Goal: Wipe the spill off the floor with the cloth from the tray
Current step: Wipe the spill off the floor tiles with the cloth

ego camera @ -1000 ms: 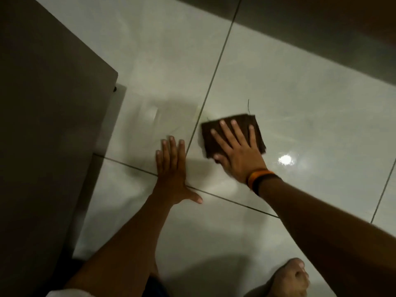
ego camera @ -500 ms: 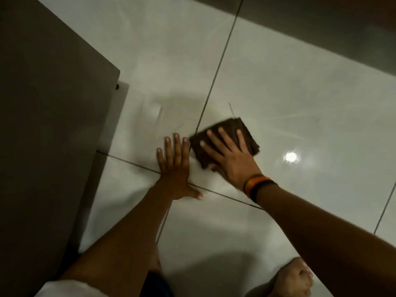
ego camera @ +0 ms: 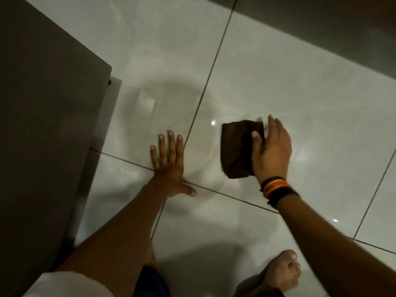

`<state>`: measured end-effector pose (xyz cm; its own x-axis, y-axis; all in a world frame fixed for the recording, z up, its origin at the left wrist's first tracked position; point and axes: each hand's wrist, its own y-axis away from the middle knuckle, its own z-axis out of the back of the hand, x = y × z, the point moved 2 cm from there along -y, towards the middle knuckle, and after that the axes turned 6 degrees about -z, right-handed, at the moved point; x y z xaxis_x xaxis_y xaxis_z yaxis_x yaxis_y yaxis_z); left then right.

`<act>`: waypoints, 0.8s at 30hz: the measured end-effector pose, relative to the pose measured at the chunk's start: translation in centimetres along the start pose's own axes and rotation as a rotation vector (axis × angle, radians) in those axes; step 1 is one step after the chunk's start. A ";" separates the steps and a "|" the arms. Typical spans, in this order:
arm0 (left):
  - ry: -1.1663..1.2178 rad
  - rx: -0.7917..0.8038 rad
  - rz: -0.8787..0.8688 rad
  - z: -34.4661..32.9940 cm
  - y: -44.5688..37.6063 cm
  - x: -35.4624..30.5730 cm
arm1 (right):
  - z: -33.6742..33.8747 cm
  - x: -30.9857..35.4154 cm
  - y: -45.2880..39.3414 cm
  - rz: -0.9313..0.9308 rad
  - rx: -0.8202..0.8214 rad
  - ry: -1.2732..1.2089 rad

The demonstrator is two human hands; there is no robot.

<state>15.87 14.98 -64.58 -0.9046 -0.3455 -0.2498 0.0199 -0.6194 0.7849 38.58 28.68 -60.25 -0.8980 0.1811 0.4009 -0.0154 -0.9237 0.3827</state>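
Observation:
A folded dark brown cloth (ego camera: 237,146) lies on the glossy pale floor tiles (ego camera: 289,93). My right hand (ego camera: 272,151) grips its right edge, thumb on top and fingers curled round the far side. My left hand (ego camera: 169,163) rests flat on the floor to the left of the cloth, fingers spread, holding nothing. Faint wet streaks (ego camera: 205,125) shine on the tile near the grout line, left of the cloth; the spill's outline is hard to make out.
A dark grey cabinet or tabletop (ego camera: 47,125) fills the left side, its corner close to my left hand. A darker strip (ego camera: 321,24) runs along the top right. My bare foot (ego camera: 282,273) is at the bottom right.
My right hand has swept the cloth to the right, away from my left hand, and turned from pressing flat on it to gripping its edge. My left hand has stayed planted.

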 end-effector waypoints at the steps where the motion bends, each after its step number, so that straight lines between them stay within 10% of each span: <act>1: -0.003 -0.002 -0.003 -0.1 0.0 0.0 | -1.6 1.0 1.0 0.042 0.039 0.092; 6: -0.009 -0.014 -0.015 -0.4 -0.3 0.5 | -9.4 4.9 2.7 0.160 0.163 0.387; 10: -0.009 -0.008 -0.021 -0.3 -0.5 0.3 | -9.8 1.4 6.7 0.723 0.323 0.518; 18: -0.031 -0.061 -0.044 -1.5 -1.0 1.0 | -2.4 -6.0 -0.9 -0.020 0.191 0.394; 24: -0.082 -0.023 -0.027 -0.3 -0.7 0.3 | -7.6 5.9 -0.8 0.453 0.289 0.543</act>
<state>15.72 15.08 -65.34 -0.9367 -0.2704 -0.2226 0.0042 -0.6442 0.7648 29.93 27.94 -64.52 -0.8803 -0.4553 0.1335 0.4548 -0.7295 0.5108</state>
